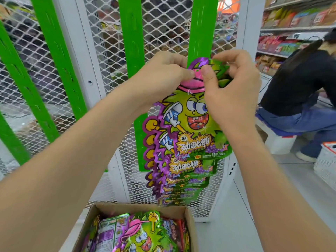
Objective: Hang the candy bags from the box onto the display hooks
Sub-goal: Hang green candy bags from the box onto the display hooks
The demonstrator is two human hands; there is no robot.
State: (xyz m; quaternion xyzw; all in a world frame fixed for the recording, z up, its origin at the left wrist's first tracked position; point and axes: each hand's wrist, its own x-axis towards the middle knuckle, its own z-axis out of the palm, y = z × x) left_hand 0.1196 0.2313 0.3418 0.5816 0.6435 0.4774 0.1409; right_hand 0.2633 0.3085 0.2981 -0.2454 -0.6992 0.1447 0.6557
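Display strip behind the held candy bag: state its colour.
Bright green; the display strip behind the candy bag shows best in the head view.

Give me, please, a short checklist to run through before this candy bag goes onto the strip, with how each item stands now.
1. Left hand pinches the top of the candy bag: ok.
2. Right hand pinches the same top edge: ok.
3. Bag's top sits in front of the green strip: ok.
4. Hook through the bag's hole: cannot tell, the hands cover that spot.
5. Hung bags lie in an overlapping column below: ok.
6. Box has more bags in it: ok.
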